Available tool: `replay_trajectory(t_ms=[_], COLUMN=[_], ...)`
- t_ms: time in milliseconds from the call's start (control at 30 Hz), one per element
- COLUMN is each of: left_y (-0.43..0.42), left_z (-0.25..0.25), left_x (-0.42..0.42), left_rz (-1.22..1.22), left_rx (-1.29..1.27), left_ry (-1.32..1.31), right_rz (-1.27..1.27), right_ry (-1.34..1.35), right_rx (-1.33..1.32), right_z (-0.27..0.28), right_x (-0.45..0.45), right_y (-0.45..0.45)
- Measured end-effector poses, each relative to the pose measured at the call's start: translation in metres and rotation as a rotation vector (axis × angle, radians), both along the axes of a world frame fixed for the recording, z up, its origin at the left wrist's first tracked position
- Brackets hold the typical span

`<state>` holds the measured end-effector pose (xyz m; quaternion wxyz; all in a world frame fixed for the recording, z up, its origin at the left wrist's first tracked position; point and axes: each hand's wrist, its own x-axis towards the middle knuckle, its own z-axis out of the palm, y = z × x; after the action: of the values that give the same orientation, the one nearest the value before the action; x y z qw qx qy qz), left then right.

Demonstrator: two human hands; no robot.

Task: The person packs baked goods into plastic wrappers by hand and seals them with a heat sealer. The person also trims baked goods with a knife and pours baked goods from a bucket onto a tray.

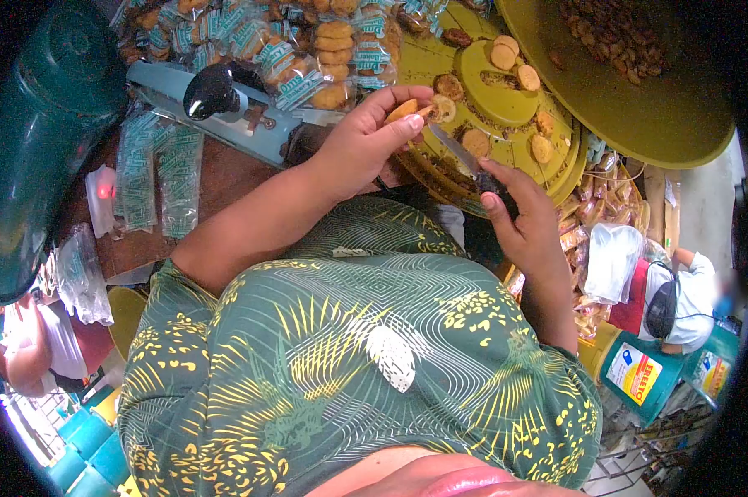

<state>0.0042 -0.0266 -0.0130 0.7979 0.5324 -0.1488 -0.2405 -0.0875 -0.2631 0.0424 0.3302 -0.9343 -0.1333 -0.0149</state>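
My left hand [372,131] pinches a round golden cookie [403,112], its fingers closed round the edge. In my right hand [519,211] is a knife [456,155] with a dark handle, the blade angled up and left towards the cookie. Whether the blade tip touches the cookie, I cannot tell. Beneath both hands lies an upturned yellow round lid [496,93], smeared with dark brown bits. Several loose cookies rest on it, among them a cookie [476,142] close to the blade and a pale cookie [503,55] further back.
A large yellow bowl [688,124] holds brown date-like pieces [610,37]. Packed cookies [334,51] pile up at the back. A blue bag sealer [258,132], clear printed wrappers [180,178] and a green cylinder [55,149] are leftward. Another person [692,302] is at right.
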Motion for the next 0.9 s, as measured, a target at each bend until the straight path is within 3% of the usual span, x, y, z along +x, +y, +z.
replay_trajectory(t_ms=[233, 333, 633, 767, 900], left_y=[-0.003, -0.005, -0.003, -0.01, -0.02], left_z=[0.003, 0.004, 0.002, 0.006, 0.008], left_x=[-0.002, -0.008, -0.001, -0.002, 0.007], left_rz=[0.05, -0.023, 0.046, 0.053, -0.024], left_rx=[0.038, -0.021, 0.052, 0.219, 0.532], left_ry=[-0.078, 0.119, -0.068, -0.17, -0.439], right_rz=[-0.073, -0.158, -0.18, -0.404, -0.607], right_ry=[0.028, 0.025, 0.067, 0.139, 0.224], right_rx=[0.024, 0.057, -0.006, -0.038, 0.151], right_z=[-0.005, -0.003, -0.001, -0.003, -0.038], right_x=[0.0, 0.003, 0.0, -0.001, -0.011], right_y=[0.002, 0.0, -0.019, -0.053, -0.126])
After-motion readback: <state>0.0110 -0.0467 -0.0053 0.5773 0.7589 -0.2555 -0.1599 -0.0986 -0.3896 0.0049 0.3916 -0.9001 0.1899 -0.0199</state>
